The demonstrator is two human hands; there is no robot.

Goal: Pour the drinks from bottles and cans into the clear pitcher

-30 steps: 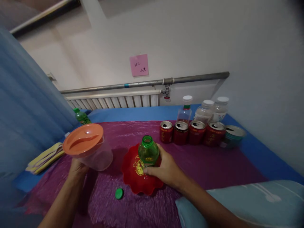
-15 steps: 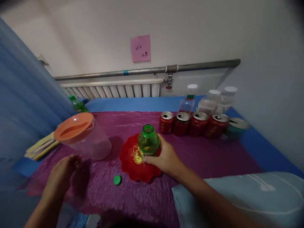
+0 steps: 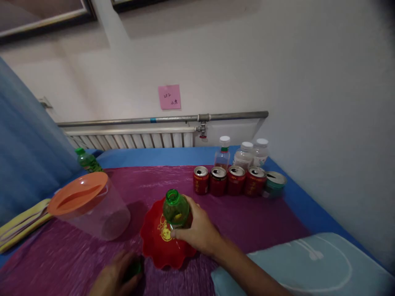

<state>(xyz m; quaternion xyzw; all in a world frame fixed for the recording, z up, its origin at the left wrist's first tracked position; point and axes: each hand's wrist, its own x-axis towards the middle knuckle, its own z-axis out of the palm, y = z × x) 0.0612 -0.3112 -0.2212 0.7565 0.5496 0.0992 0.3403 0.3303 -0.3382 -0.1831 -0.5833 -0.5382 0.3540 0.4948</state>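
A green plastic bottle (image 3: 176,209) with no cap on stands tilted slightly over a red scalloped plate (image 3: 151,246) with a yellow print. My right hand (image 3: 200,230) is wrapped around the bottle's side, thumb in front. At the near side, my left hand (image 3: 119,273) is on the purple plastic sheet, its fingers and thumb curled around a green bottle cap (image 3: 134,268). The hand is blurred and partly covers the cap. Left of the plate is a clear pitcher (image 3: 111,218) with an orange lid (image 3: 78,193).
Several red drink cans (image 3: 218,181) stand in a row at the right, with white-capped bottles (image 3: 224,154) behind and a teal tin (image 3: 274,185) at the end. Another green bottle (image 3: 88,160) is back left. Yellow cloth (image 3: 24,226) and a light-blue pillow (image 3: 296,263) flank the sheet.
My left hand has moved right from beside the pitcher to the green cap and closed around it. My right hand still holds the bottle over the plate. The camera view has tilted up.
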